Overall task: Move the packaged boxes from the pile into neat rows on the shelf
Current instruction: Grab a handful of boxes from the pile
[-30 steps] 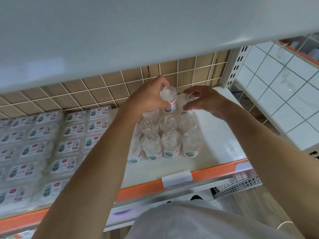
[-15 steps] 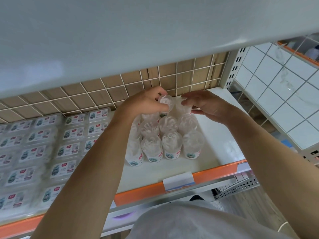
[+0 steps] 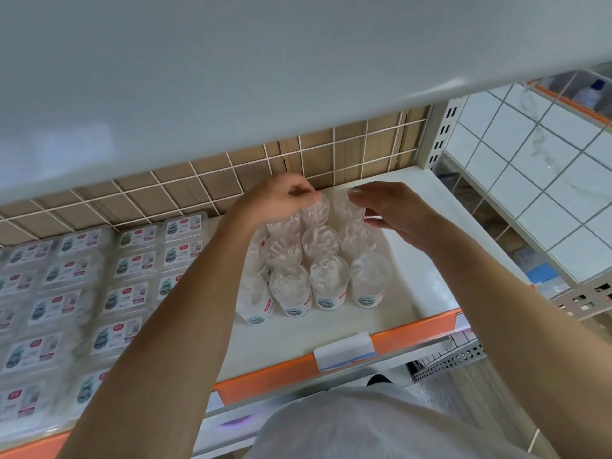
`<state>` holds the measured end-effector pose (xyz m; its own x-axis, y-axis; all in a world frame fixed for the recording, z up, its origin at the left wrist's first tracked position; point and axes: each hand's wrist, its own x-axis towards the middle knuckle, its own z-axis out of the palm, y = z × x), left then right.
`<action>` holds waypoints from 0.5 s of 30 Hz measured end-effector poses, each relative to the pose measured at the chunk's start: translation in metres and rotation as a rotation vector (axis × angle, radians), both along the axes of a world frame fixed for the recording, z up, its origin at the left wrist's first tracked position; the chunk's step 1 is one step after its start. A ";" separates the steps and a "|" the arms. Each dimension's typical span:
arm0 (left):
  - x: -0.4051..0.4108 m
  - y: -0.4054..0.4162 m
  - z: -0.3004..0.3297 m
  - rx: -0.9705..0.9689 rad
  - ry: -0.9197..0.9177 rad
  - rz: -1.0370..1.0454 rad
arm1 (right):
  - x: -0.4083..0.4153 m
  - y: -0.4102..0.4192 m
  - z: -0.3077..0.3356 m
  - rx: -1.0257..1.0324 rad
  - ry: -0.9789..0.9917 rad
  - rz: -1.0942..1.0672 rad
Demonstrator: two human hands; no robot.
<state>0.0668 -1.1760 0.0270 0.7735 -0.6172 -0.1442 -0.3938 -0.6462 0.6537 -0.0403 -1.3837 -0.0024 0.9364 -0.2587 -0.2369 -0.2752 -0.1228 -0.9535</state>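
Rows of flat clear packaged boxes [image 3: 129,291] with printed labels are lying across the left of the white shelf [image 3: 427,293]. Your left hand [image 3: 275,202] is reaching to the back, its curled fingers pinching the top of a clear round container [image 3: 316,212] in the rear row of upright round containers [image 3: 326,279] at the shelf's middle. Your right hand [image 3: 397,210] is curling its fingers round the neighbouring rear container [image 3: 347,207], just beside the wire grid backing [image 3: 231,173]. An orange strip [image 3: 414,332] with a price tag holder [image 3: 344,351] is edging the shelf front.
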 end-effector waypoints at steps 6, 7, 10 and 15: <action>0.001 0.004 0.007 0.068 -0.025 -0.092 | -0.003 0.005 -0.002 0.007 -0.023 0.002; 0.002 0.005 0.007 0.066 -0.021 -0.099 | -0.004 0.005 -0.003 0.007 -0.027 0.006; 0.002 0.007 0.009 0.067 -0.014 -0.115 | -0.007 0.007 -0.005 0.017 -0.032 0.009; 0.000 0.006 0.013 0.075 0.005 -0.123 | -0.010 0.010 -0.005 0.012 -0.037 0.000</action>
<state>0.0666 -1.1703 0.0405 0.6920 -0.6944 -0.1974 -0.4696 -0.6406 0.6075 -0.0506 -1.3739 -0.0078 0.9445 -0.2563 -0.2055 -0.2400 -0.1113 -0.9644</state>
